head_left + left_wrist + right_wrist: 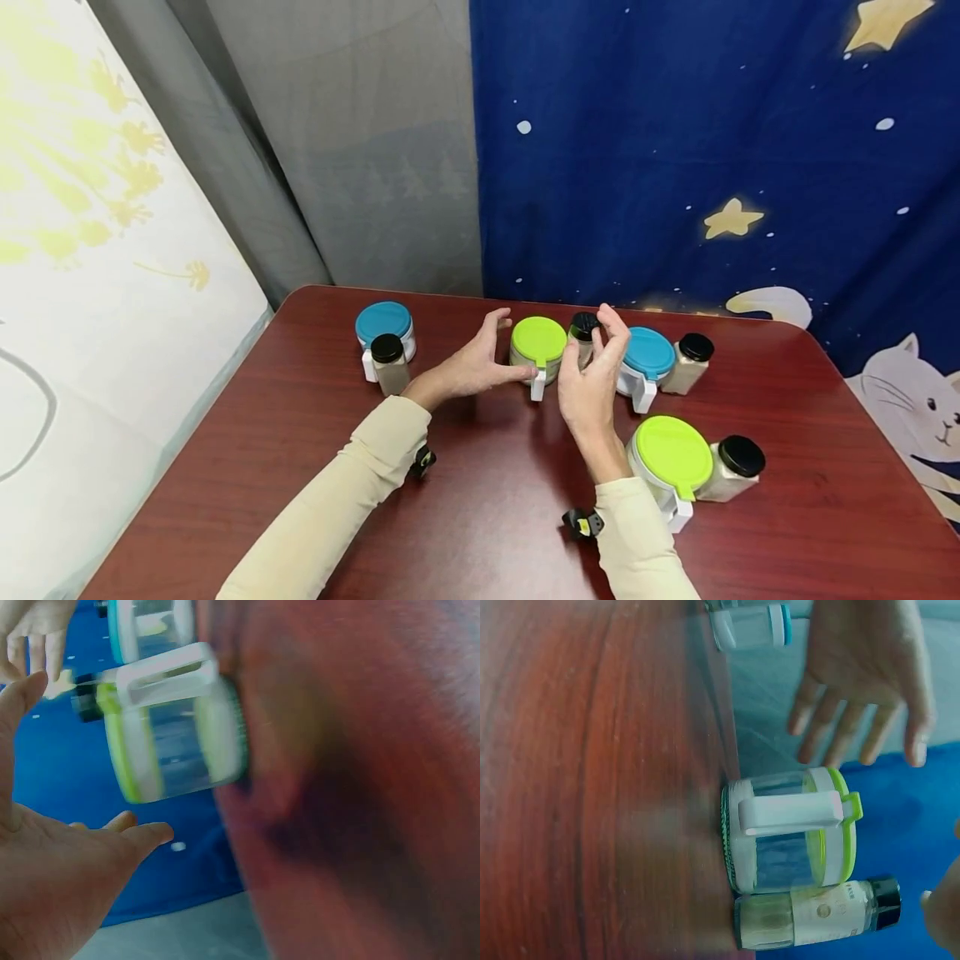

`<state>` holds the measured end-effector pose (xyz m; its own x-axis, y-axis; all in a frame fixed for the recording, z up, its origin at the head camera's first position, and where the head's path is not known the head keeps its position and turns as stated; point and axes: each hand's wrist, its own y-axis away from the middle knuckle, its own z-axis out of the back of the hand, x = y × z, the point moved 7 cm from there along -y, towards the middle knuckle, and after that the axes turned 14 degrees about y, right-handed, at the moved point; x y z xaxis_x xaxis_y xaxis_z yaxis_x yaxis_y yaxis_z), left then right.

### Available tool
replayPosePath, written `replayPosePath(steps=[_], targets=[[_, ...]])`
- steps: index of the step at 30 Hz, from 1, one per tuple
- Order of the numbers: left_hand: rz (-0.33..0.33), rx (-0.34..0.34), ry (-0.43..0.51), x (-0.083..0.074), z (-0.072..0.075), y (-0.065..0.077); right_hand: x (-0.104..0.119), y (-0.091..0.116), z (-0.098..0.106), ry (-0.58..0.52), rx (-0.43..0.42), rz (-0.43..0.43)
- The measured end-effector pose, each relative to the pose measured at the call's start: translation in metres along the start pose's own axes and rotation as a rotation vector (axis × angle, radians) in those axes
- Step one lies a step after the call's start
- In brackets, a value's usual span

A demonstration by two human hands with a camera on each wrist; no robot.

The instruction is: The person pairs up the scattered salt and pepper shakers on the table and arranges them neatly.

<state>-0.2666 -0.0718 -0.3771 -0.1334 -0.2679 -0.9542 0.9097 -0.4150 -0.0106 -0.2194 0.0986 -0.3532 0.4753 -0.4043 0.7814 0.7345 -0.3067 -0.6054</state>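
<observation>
A clear glass jar [538,340] with a lime-green lid and white handle stands near the back of the table. My left hand [480,364] is on its left side, fingers spread and thumb reaching toward the handle. In the left wrist view a gap shows between that hand and the jar. Beside the jar's right side stands a black-capped glass spice bottle [829,913] with a pale label. My right hand [588,387] is raised just in front of this bottle, fingers loosely bent and apart. Its thumb is clear of the cap in the right wrist view. Neither hand holds anything.
To the right stand a blue-lidded jar [648,354] and a black-capped bottle [687,365]. Another green-lidded jar [672,458] and bottle [731,471] sit closer, by my right sleeve. At left are a blue-lidded jar [384,322] and bottle [390,367]. Curtains [675,150] hang behind the table.
</observation>
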Motion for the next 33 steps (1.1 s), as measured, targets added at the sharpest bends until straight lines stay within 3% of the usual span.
replayPosePath(steps=[5,8,12,16,20,24,30,33], targets=[[-0.090,0.028,-0.007,-0.031,0.015,0.010,0.014,0.007,0.000,-0.136,-0.076,0.115],[-0.163,0.043,-0.028,-0.058,0.033,0.016,0.028,0.009,-0.012,-0.231,-0.013,0.163],[-0.290,0.046,-0.031,-0.095,0.067,0.020,0.057,0.010,-0.046,-0.222,0.246,0.225],[-0.320,0.003,0.028,-0.108,0.110,0.023,0.085,0.014,-0.096,0.004,0.584,0.316],[-0.205,-0.084,0.114,-0.085,0.157,0.028,0.095,0.027,-0.147,0.360,0.842,0.454],[-0.106,-0.162,0.077,-0.042,0.188,0.031,0.087,0.043,-0.182,0.580,0.951,0.556],[-0.006,-0.195,-0.117,0.019,0.202,0.040,0.065,0.059,-0.196,0.660,0.964,0.512],[0.044,-0.173,-0.108,0.044,0.202,0.046,0.059,0.062,-0.196,0.630,0.922,0.496]])
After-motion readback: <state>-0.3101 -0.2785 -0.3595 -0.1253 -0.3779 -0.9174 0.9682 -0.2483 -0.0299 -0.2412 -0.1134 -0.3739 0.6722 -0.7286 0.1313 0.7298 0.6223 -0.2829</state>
